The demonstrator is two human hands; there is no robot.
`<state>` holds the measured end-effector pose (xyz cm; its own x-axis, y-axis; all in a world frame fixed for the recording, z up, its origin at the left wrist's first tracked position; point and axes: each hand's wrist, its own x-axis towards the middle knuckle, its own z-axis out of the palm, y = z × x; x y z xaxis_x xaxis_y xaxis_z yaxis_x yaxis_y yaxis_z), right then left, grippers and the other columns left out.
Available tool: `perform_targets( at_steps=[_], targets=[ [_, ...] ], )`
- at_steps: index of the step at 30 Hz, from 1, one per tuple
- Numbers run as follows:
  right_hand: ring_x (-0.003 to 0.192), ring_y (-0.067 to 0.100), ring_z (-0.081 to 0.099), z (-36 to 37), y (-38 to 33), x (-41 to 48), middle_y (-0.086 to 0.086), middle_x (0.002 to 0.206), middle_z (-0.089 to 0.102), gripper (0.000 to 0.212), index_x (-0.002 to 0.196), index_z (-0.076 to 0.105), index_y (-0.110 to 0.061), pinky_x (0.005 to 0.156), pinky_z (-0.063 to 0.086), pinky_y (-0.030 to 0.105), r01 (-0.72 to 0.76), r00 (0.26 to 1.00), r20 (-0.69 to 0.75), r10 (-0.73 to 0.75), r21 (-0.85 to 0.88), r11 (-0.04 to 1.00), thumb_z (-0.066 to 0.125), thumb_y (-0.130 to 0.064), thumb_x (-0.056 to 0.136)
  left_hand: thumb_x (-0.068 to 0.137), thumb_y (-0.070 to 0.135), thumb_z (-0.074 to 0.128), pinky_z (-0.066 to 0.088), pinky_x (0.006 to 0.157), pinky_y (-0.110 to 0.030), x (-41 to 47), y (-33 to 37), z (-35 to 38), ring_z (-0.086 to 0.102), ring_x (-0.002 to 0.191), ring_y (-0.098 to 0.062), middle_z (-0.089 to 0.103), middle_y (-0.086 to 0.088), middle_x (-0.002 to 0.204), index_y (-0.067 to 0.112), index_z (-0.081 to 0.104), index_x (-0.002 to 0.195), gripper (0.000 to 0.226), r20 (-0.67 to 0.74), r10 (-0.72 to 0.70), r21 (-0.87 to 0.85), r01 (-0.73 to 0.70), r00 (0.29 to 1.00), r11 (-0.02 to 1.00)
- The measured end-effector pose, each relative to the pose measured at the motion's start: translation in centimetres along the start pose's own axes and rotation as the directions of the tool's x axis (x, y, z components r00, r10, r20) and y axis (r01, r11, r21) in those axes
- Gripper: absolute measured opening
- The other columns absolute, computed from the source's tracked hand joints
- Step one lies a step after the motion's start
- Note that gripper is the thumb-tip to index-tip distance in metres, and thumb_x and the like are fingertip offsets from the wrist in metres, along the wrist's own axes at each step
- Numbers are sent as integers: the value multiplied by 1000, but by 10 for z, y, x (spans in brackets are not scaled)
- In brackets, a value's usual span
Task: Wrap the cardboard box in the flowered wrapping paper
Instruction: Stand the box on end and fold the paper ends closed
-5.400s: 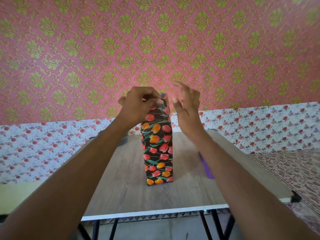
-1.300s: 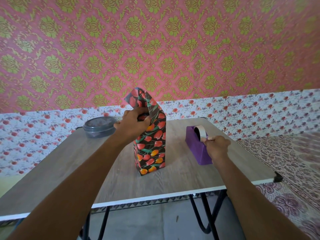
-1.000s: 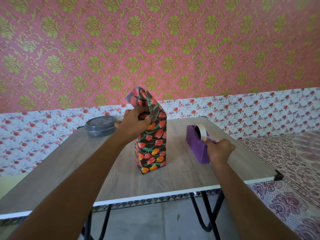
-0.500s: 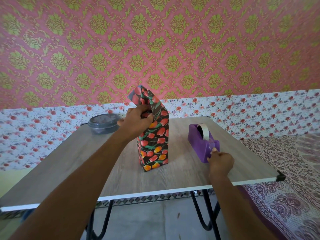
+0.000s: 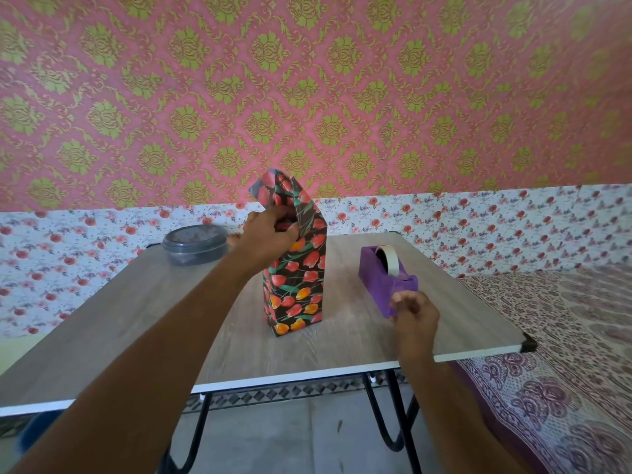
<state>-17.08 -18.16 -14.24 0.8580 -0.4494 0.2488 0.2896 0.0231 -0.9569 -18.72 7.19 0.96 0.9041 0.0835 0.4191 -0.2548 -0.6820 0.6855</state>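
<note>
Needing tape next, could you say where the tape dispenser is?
Head view: the tape dispenser stands on the table, right of the wrapped box, beyond the right hand.

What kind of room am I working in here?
Probably a room at home: pink-and-green damask wallpaper, a wood-top table on black metal legs, and a patterned maroon-and-white cloth, perhaps bedding, beside it.

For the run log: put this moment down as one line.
left hand: grips wrapping paper top fold | right hand: fingers curled at tape dispenser front end | wrapped box: upright on table
</note>
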Motion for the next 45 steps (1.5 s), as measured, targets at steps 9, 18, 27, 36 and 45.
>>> perform_targets(
  at_steps=[9,18,27,36,45],
  targets=[
    [74,17,71,66,-159,-12,8,80,72,8,98,74,-5,65,57,26,517,764,272,-585,285,807,67,-9,99,73,47,56,47,96,-45,2,1,4,59,110,-29,67,5,102,28,56,131,61,-90,24,-3,-25,996,1000],
    [90,19,75,122,-229,-7,0,89,63,25,121,67,-5,86,60,37,702,541,670,-508,-27,712,54,2,100,68,55,61,32,89,-40,-1,0,15,58,113,-22,70,11,104,33,61,116,53,-257,-8,4,9,967,1000],
    [71,36,57,113,-225,-4,14,80,57,51,132,42,-13,56,48,40,933,360,806,-470,-306,188,58,2,86,64,58,58,33,96,-52,-4,8,26,47,116,-20,65,13,107,37,49,114,55,-331,-66,6,72,941,997],
    [105,29,59,119,-205,-5,6,88,67,60,136,53,-17,86,33,43,843,320,764,-561,-500,-199,72,-17,79,63,46,60,24,84,-44,-5,16,27,42,113,-21,58,10,105,34,48,119,58,-333,-123,-35,118,935,992],
    [115,29,48,128,-205,10,3,80,45,66,138,42,-16,88,23,48,840,399,811,-428,-511,-184,72,-21,79,66,51,62,24,85,-45,-8,22,26,42,113,-24,55,7,103,30,47,120,60,-319,-142,-28,140,937,990]
  ],
)
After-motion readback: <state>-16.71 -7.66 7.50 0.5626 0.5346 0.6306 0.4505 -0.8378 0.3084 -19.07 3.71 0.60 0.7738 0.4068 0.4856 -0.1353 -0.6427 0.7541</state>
